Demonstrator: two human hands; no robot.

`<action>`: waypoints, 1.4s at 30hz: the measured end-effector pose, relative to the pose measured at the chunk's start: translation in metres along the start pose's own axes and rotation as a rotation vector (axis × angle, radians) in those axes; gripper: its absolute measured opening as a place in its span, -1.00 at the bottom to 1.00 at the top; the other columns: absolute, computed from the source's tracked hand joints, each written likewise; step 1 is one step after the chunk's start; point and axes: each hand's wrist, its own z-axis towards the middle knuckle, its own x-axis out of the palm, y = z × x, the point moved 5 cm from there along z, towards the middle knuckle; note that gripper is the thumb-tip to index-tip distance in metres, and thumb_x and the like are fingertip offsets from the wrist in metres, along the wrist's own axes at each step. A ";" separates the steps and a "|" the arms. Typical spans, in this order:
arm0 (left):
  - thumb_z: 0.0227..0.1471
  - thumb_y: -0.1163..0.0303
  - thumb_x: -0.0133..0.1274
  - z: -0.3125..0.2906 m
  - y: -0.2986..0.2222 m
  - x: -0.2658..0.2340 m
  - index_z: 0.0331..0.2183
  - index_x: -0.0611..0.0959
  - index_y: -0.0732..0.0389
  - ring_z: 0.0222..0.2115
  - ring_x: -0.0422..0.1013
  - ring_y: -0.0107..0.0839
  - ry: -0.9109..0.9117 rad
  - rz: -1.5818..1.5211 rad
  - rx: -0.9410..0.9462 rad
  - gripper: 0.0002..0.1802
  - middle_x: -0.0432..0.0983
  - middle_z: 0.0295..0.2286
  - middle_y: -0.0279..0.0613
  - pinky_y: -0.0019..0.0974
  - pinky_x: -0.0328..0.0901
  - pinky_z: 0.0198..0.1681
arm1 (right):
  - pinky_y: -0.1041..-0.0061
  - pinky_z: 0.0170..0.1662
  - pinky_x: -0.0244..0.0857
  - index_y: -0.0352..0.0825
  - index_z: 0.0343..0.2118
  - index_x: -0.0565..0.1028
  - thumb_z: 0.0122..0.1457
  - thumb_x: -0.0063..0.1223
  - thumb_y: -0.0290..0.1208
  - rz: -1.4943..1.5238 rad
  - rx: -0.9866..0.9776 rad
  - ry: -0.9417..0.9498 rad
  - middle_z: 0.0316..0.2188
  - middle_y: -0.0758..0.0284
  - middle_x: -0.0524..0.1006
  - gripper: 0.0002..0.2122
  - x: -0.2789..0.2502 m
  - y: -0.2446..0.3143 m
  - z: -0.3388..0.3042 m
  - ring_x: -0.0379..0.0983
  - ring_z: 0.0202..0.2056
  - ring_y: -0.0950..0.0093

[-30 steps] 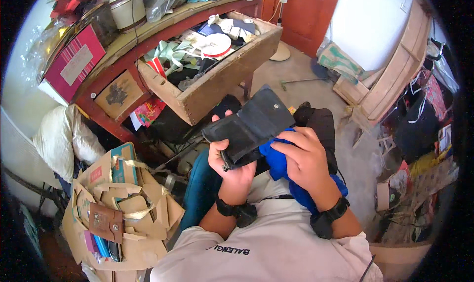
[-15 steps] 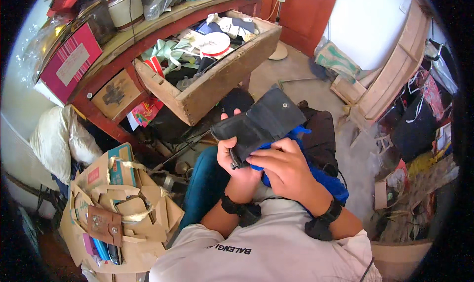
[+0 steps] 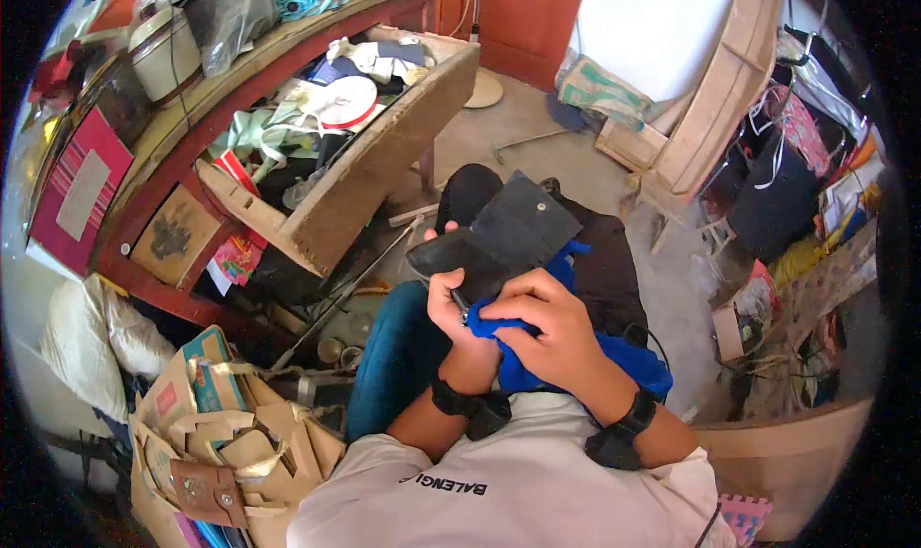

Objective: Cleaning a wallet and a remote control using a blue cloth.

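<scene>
My left hand (image 3: 449, 308) grips the lower edge of a black flap wallet (image 3: 508, 233), which is held open above my lap. My right hand (image 3: 547, 322) presses a bunched blue cloth (image 3: 624, 351) against the wallet's inner side. The cloth trails down to the right over my thigh. Both wrists wear black bands. The inside of the wallet is mostly hidden by my right hand.
A wooden drawer (image 3: 384, 164) full of cloth and odds and ends is pulled out at the left of my knees, under a red cabinet (image 3: 173, 154). Torn cardboard boxes (image 3: 211, 433) lie at lower left. Wooden frames (image 3: 710, 97) and bags crowd the right.
My right hand has slid left and up over the wallet with the blue cloth. The wallet has dropped a little and tilted toward me.
</scene>
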 end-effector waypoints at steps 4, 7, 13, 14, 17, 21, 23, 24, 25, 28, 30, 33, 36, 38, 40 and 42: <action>-0.13 0.44 -0.20 -0.004 0.004 0.007 0.18 0.27 0.01 0.13 0.25 -0.18 0.052 -0.120 -0.128 -0.27 0.30 0.11 -0.22 0.00 0.13 0.23 | 0.38 -0.21 0.39 -0.23 -0.33 0.62 -0.07 0.21 -0.56 -0.145 -0.111 0.043 -0.34 0.28 0.49 -0.81 -0.009 -0.005 -0.005 0.47 -0.27 0.28; -0.16 0.45 -0.19 -0.004 0.004 0.011 0.17 0.28 0.02 0.15 0.24 -0.15 0.094 -0.150 -0.084 -0.26 0.30 0.12 -0.20 0.03 0.13 0.23 | 0.37 -0.21 0.39 -0.25 -0.33 0.60 -0.09 0.19 -0.56 -0.272 -0.107 0.035 -0.34 0.27 0.49 -0.80 -0.021 -0.006 -0.008 0.47 -0.27 0.27; -0.22 0.48 -0.14 -0.010 -0.007 0.022 0.19 0.27 0.07 0.19 0.20 -0.10 0.143 -0.156 0.084 -0.19 0.24 0.18 -0.14 0.06 0.09 0.26 | 0.38 -0.17 0.40 -0.32 -0.33 0.55 -0.07 0.20 -0.57 -0.221 0.012 -0.154 -0.33 0.23 0.51 -0.81 -0.025 -0.020 -0.016 0.50 -0.28 0.24; -0.22 0.46 -0.12 -0.012 -0.009 0.024 0.18 0.30 0.06 0.19 0.18 -0.07 0.150 -0.133 0.118 -0.21 0.24 0.17 -0.12 0.10 0.06 0.27 | 0.40 -0.17 0.39 -0.34 -0.33 0.54 -0.06 0.21 -0.56 -0.101 0.141 -0.226 -0.31 0.23 0.52 -0.82 -0.025 -0.034 -0.020 0.50 -0.28 0.25; -0.22 0.44 -0.11 -0.017 -0.016 0.025 0.19 0.29 0.05 0.21 0.15 -0.04 0.163 -0.036 0.213 -0.19 0.19 0.20 -0.11 0.15 0.04 0.27 | 0.42 -0.17 0.39 -0.37 -0.31 0.54 -0.04 0.24 -0.53 0.027 0.282 -0.258 -0.29 0.23 0.54 -0.80 -0.021 -0.043 -0.022 0.51 -0.27 0.28; -0.21 0.45 -0.12 -0.017 -0.027 0.023 0.23 0.20 0.04 0.21 0.14 -0.05 0.208 -0.013 0.323 -0.14 0.13 0.23 -0.13 0.14 0.08 0.25 | 0.38 -0.12 0.37 -0.39 -0.22 0.55 -0.02 0.26 -0.47 -0.112 -0.011 -0.068 -0.22 0.18 0.51 -0.74 -0.010 -0.023 -0.012 0.48 -0.20 0.23; -0.17 0.44 -0.11 -0.019 -0.033 0.023 0.23 0.20 0.04 0.21 0.14 -0.06 0.205 0.023 0.340 -0.17 0.13 0.23 -0.13 0.11 0.09 0.25 | 0.36 -0.08 0.34 -0.39 -0.19 0.56 0.00 0.25 -0.47 -0.137 -0.013 -0.016 -0.18 0.14 0.48 -0.72 -0.002 -0.020 -0.012 0.45 -0.15 0.20; -0.13 0.44 -0.10 -0.019 -0.035 0.024 0.23 0.20 0.03 0.20 0.15 -0.07 0.203 0.060 0.343 -0.20 0.13 0.23 -0.13 0.08 0.11 0.25 | 0.35 -0.03 0.31 -0.38 -0.16 0.56 0.01 0.24 -0.46 -0.168 -0.006 0.026 -0.14 0.11 0.45 -0.70 0.003 -0.019 -0.012 0.42 -0.10 0.18; -0.13 0.44 -0.10 -0.019 -0.037 0.023 0.23 0.20 0.03 0.20 0.15 -0.07 0.203 0.061 0.354 -0.20 0.13 0.23 -0.13 0.08 0.11 0.25 | 0.35 -0.03 0.31 -0.38 -0.16 0.56 0.01 0.24 -0.46 -0.162 -0.014 0.032 -0.14 0.11 0.45 -0.70 0.005 -0.018 -0.010 0.42 -0.10 0.18; -0.03 0.40 -0.07 -0.017 -0.036 0.018 0.23 0.19 0.03 0.20 0.15 -0.10 0.132 0.100 0.281 -0.26 0.13 0.22 -0.14 0.02 0.13 0.24 | 0.27 0.08 0.23 -0.38 0.07 0.42 0.09 0.13 -0.52 -0.115 -0.043 -0.038 -0.10 0.06 0.42 -0.57 0.007 -0.015 -0.006 0.37 -0.05 0.11; 0.03 0.36 -0.03 -0.019 -0.035 0.018 0.23 0.18 0.02 0.20 0.15 -0.10 0.146 0.153 0.266 -0.29 0.13 0.21 -0.13 0.01 0.13 0.24 | 0.26 0.08 0.23 -0.38 0.12 0.37 0.10 0.11 -0.54 -0.081 -0.059 -0.054 -0.09 0.05 0.43 -0.53 0.008 -0.011 -0.001 0.37 -0.06 0.11; 0.07 0.32 -0.02 -0.018 -0.040 0.016 0.25 0.14 0.00 0.22 0.12 -0.09 0.213 0.162 0.256 -0.28 0.07 0.25 -0.09 0.01 0.10 0.26 | 0.26 0.07 0.24 -0.37 0.19 0.31 0.11 0.08 -0.57 -0.075 -0.081 -0.074 -0.07 0.03 0.45 -0.48 0.007 -0.007 0.006 0.39 -0.06 0.11; 0.09 0.30 0.03 -0.015 -0.039 0.011 0.27 0.07 -0.01 0.23 0.10 -0.11 0.304 0.125 0.191 -0.23 -0.04 0.28 -0.12 -0.04 0.13 0.25 | 0.29 0.04 0.26 -0.36 0.21 0.30 0.10 0.07 -0.59 -0.085 -0.019 -0.055 -0.05 0.03 0.47 -0.45 0.006 -0.002 0.009 0.41 -0.07 0.12; 0.10 0.31 0.06 -0.015 -0.038 0.010 0.28 0.00 0.00 0.24 0.09 -0.15 0.366 0.096 0.149 -0.17 -0.12 0.31 -0.17 -0.09 0.16 0.24 | 0.31 0.02 0.28 -0.35 0.21 0.30 0.08 0.06 -0.61 -0.070 0.055 -0.038 -0.04 0.03 0.48 -0.44 0.005 0.003 0.012 0.43 -0.08 0.12; 0.12 0.18 0.03 -0.013 -0.036 0.011 0.27 0.08 -0.08 0.24 0.08 -0.06 0.394 0.314 0.195 -0.24 -0.02 0.28 -0.07 0.02 0.04 0.29 | 0.30 -0.03 0.33 -0.29 0.19 0.34 0.02 0.03 -0.64 -0.148 -0.080 -0.065 -0.05 0.08 0.51 -0.42 0.003 0.015 0.017 0.46 -0.14 0.10; 0.12 0.18 0.04 -0.012 -0.031 0.008 0.27 0.07 -0.08 0.24 0.07 -0.06 0.391 0.303 0.134 -0.23 -0.03 0.29 -0.07 0.02 0.03 0.30 | 0.28 -0.07 0.36 -0.26 0.17 0.37 -0.01 0.01 -0.64 -0.193 -0.153 0.014 -0.07 0.12 0.53 -0.42 0.003 0.022 0.020 0.47 -0.18 0.10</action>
